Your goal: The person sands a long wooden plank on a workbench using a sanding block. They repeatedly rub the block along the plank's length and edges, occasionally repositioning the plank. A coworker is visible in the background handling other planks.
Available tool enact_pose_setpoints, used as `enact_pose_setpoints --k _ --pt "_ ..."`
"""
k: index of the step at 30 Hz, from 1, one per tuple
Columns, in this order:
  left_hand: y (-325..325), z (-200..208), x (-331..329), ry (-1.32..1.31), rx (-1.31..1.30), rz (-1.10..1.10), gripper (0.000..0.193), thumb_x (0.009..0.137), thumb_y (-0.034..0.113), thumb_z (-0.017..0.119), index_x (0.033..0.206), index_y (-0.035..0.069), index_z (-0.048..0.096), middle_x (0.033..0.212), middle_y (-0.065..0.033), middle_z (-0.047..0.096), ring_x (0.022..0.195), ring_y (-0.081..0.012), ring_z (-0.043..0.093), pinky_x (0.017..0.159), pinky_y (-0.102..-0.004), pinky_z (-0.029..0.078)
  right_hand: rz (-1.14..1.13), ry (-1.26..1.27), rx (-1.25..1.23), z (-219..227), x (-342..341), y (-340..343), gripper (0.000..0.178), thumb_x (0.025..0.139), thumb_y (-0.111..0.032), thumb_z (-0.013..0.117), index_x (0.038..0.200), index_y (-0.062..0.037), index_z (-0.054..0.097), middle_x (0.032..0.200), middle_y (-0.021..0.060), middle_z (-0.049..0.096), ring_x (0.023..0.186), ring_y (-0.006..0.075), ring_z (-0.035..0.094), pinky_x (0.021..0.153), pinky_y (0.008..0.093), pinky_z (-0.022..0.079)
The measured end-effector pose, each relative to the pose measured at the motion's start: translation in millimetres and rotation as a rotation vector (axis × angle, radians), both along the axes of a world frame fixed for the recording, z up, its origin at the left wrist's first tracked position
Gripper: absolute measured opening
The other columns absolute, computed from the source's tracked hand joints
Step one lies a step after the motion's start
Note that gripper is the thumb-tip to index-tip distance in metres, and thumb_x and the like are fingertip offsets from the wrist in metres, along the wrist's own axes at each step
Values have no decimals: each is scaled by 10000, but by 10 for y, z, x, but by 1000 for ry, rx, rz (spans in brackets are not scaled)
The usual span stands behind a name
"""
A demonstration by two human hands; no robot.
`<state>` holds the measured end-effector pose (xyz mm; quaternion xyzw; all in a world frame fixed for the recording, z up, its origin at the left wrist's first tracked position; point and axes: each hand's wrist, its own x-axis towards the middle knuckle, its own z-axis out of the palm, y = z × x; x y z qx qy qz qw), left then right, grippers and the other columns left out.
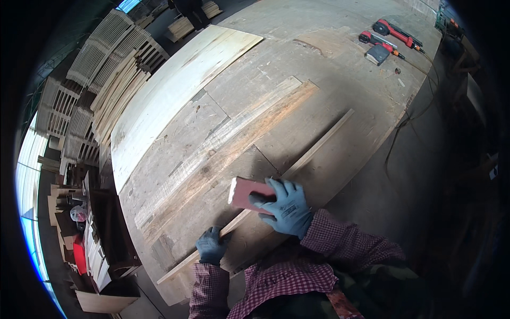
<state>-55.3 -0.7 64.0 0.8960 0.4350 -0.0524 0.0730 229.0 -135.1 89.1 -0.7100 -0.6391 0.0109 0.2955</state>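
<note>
Gripping a narrow wooden strip point(313, 149) toward its near end, the left hand point(211, 245) is wrapping gloved fingers round the wood. Just beyond, the right hand point(289, 207) is pinching a red-brown block point(249, 194) between thumb and fingers, over the strip; whether the underside is touching the wood cannot be told.

Risks, as judged: only the left hand is visibly bracing the strip, so a hard sideways push could be swinging the free far end out of line. A tilting block could be bearing unevenly and marring one edge. The left hand is sitting in line with the block, so an overlong stroke could be striking it.

Condition: the strip is lying diagonally on the tabletop point(345, 80), near the person's side, looking slim, pale tan and largely straight, and casting a dark shadow. Its grain is showing too small to grade.

Farther off, a brown board point(236, 154) and a greyish board point(226, 137) are lying alongside each other; beyond, red power tools point(396, 32) are resting at the far right.
</note>
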Motion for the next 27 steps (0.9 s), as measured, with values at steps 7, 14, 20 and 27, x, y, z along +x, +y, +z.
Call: enact_pose_setpoints --k 7,14,20,27 --pt "-38 160 85 -19 -77 -15 392 849 450 650 1117 165 641 1040 -98 668 963 -322 650 823 -464 517 -1099 -2 -342 -219 2582 -453 602 858 -558 623 1426 -438 460 1375 180 480 1209 419 501 1004 536 425" --pt "63 422 -204 -64 24 -34 337 823 441 680 1064 204 679 932 -53 681 851 -291 676 725 -440 538 -973 -19 -363 -956 2712 -693 709 827 -411 720 1464 -425 411 1397 217 474 1240 402 498 1027 505 424" --pt "81 720 -913 -73 199 16 329 727 337 761 1012 188 693 885 -26 657 799 -250 653 683 -414 524 -714 -56 -41 -512 2779 -85 593 874 -253 677 1436 -191 500 1356 211 519 1223 381 522 1018 459 447" --pt "-184 928 -1218 -122 424 96 475 598 219 774 1062 182 682 951 7 681 814 -235 646 664 -404 517 -240 -140 9 -368 2417 1504 616 884 -193 687 1457 -175 461 1402 157 502 1302 351 457 1106 449 363"
